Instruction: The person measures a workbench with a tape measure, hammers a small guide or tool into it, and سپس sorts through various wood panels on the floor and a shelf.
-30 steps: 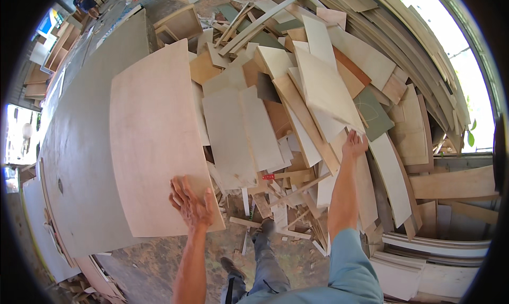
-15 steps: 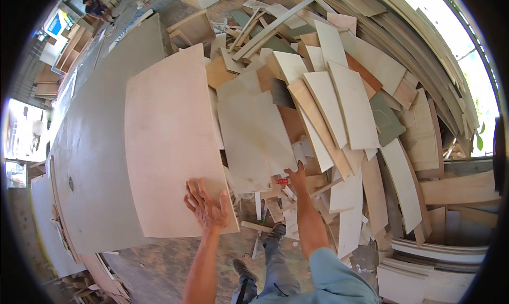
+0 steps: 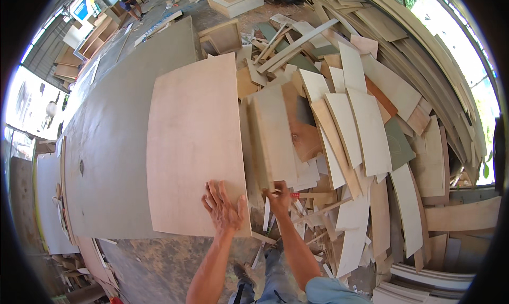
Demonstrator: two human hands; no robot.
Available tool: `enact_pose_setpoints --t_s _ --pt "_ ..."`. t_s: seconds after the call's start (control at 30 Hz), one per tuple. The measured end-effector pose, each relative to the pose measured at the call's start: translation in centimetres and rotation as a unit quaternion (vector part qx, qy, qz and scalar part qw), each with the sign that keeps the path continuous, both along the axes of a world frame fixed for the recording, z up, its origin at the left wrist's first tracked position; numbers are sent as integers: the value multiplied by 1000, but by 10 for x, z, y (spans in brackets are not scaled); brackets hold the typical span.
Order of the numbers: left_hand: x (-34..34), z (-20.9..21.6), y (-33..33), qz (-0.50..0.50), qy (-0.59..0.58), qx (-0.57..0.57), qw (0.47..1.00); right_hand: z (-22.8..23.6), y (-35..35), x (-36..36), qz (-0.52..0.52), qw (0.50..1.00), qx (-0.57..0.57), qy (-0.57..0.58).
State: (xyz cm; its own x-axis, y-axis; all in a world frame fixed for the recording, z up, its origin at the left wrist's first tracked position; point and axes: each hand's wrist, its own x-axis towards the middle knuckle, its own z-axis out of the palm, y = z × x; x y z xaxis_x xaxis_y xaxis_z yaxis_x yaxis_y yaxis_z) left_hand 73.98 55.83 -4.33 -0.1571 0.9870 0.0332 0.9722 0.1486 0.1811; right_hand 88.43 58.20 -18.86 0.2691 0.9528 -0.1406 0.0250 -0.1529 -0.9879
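Observation:
My left hand (image 3: 225, 207) lies with fingers spread on the lower right corner of a pale pinkish plywood panel (image 3: 193, 129). That panel rests on a large grey sheet (image 3: 108, 145). Just to the right, my right hand (image 3: 279, 199) grips the near end of a plywood board (image 3: 260, 142). The board is tipped up on edge beside the panel, its narrow side facing up, and it is slightly blurred. Part of its face is hidden from this angle. Something small and red (image 3: 295, 196) shows beside my right hand.
Offcuts and strips, such as a white board (image 3: 369, 131), lie heaped to the right. Long sheets (image 3: 419, 54) are stacked beyond them. An open wooden box frame (image 3: 221, 37) stands past the grey sheet. Another person (image 3: 131, 5) is at the far left.
The board in my right hand has gone from lying flat to standing on edge, and that hand has moved toward the panel. My left hand stays on the panel. The view has shifted.

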Motion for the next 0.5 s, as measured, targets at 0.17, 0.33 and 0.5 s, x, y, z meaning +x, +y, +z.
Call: enact_pose_setpoints --t_s 0.17,0.33,0.5 --pt "0 0 2 0 -4 0 1000 16 -5 -24 107 990 27 -88" --pt "3 -3 2 3 10 2 1000 23 -12 -40 157 978 48 -128" --pt "-1 -7 1 6 24 9 1000 26 -11 -55 178 972 53 -147"
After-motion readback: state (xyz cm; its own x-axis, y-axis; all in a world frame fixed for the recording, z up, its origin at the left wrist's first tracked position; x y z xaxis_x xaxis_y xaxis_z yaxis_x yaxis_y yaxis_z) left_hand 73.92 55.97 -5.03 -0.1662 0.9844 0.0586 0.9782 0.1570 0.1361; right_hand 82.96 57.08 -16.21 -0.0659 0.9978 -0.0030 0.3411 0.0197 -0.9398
